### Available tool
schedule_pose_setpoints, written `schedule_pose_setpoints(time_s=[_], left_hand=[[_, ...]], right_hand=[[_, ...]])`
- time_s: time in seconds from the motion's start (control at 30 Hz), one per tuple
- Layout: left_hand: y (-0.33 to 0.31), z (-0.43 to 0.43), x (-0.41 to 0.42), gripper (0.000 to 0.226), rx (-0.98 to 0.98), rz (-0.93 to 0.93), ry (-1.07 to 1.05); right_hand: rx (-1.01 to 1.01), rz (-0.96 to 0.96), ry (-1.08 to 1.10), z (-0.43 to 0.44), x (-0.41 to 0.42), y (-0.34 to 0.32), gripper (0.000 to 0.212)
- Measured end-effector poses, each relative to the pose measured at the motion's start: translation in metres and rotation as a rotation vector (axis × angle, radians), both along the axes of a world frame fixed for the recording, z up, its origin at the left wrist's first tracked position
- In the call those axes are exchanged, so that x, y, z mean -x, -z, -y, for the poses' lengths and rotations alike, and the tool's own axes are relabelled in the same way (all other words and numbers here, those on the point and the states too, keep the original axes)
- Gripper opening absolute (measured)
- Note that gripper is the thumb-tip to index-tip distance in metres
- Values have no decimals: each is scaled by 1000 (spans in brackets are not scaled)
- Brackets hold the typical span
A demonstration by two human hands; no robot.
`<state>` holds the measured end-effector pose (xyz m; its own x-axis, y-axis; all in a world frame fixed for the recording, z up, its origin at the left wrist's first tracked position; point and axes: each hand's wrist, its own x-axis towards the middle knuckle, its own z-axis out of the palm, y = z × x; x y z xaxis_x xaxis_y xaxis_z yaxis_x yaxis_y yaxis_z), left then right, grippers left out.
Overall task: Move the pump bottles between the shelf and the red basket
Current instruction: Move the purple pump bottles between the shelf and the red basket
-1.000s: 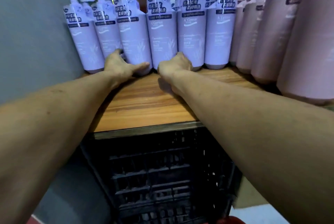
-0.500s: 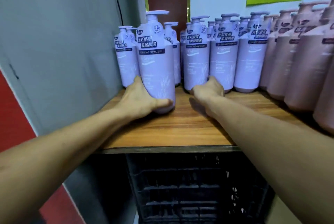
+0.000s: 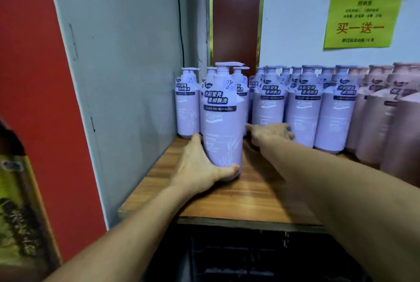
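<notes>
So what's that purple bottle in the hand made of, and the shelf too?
The purple bottle in the left hand looks like smooth plastic: even lilac skin, soft sheen, moulded pump top. The shelf looks like wood or wood-print board: brown streaky grain, slight gloss; I cannot tell which.

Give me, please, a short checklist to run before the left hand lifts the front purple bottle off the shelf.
1. Grip of left hand on front purple bottle: ok, thumb and fingers curl round its base.
2. Bottle upright: ok.
3. Bottle forward of back row: ok, it stands nearer the edge of the shelf.
4. Hold of right hand on a second bottle: cannot tell, it is blurred at the row.
5. Sight of red basket: not ok, it is not in view.
</notes>
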<state>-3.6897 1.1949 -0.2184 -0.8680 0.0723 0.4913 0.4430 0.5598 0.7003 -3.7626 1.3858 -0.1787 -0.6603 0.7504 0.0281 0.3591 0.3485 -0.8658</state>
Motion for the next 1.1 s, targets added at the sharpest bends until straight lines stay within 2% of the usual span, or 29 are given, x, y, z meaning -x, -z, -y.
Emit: schedule_pose_setpoints(time_s=[0.1,0.17,0.33,0.47,0.63,0.83,0.93,1.0,1.07,1.1], left_hand=[[1,1,3,79,12,-6,-12],[1,1,6,80,19,-8,-31],[0,2,8,83,7,10,-43],[0,2,8,84,8,18,-44],[-1,3,5,85,-2,18,-36],[0,4,5,92,11,7,-3],[-1,5,4,99,-16,-18,50],[-2,4,2,117,-54,-64,104],[-4,4,-2,135,-97,-84,112],[-5,4,-3,136,-100,-85,106]], right_hand=[[-110,-26,-26,1,8,13,97],[-179,-38,-26,-1,9,17,92],[-315,-63,-12,-7,-8,13,94],[-398,-77,-80,-10,-36,14,98],[-393,-99,-211,-19,-88,14,97],[-279,-174,-346,-25,-109,19,125],[-187,-377,-379,-26,-106,4,139],[-124,-548,-415,-24,-102,-7,145],[-95,-639,-440,-22,-94,-10,140],[-102,-649,-430,-20,-91,-8,135]])
